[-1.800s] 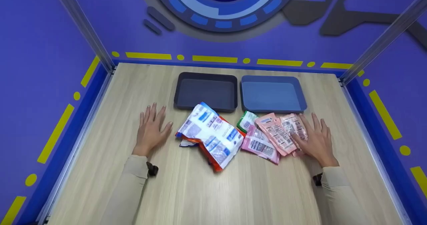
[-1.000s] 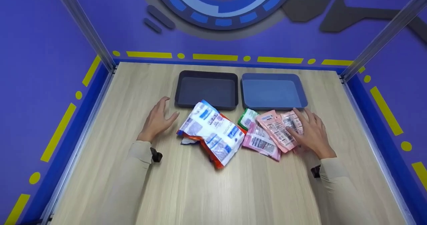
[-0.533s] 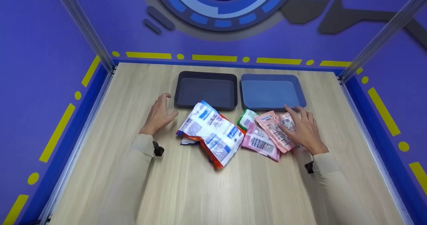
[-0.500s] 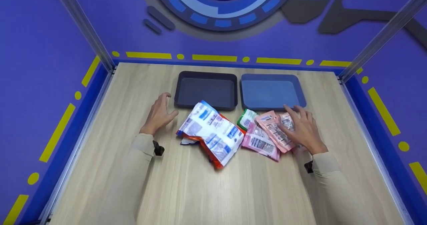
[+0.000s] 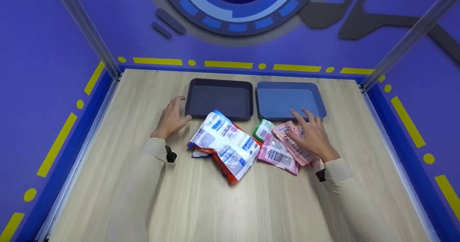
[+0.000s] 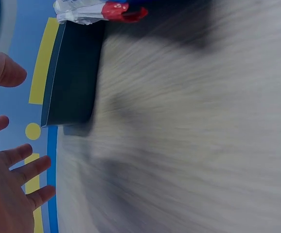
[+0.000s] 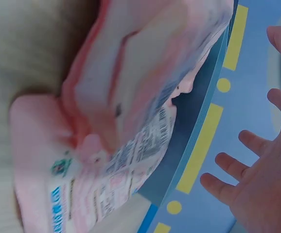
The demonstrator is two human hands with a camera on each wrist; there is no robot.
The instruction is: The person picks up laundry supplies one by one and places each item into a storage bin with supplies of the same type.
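In the head view my left hand (image 5: 170, 120) hovers with spread fingers left of a large white-and-blue bag (image 5: 224, 141), holding nothing. An orange-red edge (image 5: 230, 175) shows from under that bag. To the right, my right hand (image 5: 313, 134) is held over salmon-pink packets (image 5: 296, 150), its fingers loosely spread and partly covering them. A brighter pink packet (image 5: 276, 154) and a small green-edged packet (image 5: 264, 129) lie beside these, partly overlapped. In the right wrist view the fingers stand apart from the pink packets (image 7: 140, 160).
A dark grey tray (image 5: 220, 100) and a blue tray (image 5: 287, 100) stand side by side behind the packets. The wooden table (image 5: 201, 213) is bounded by purple-blue panels (image 5: 230, 51) at the back and both sides, with metal posts (image 5: 86, 30) at the corners.
My right hand has slid left from beside the salmon-pink packets to over them. My left hand has lifted and moved forward and slightly right, near the dark tray. The packets lie as before.
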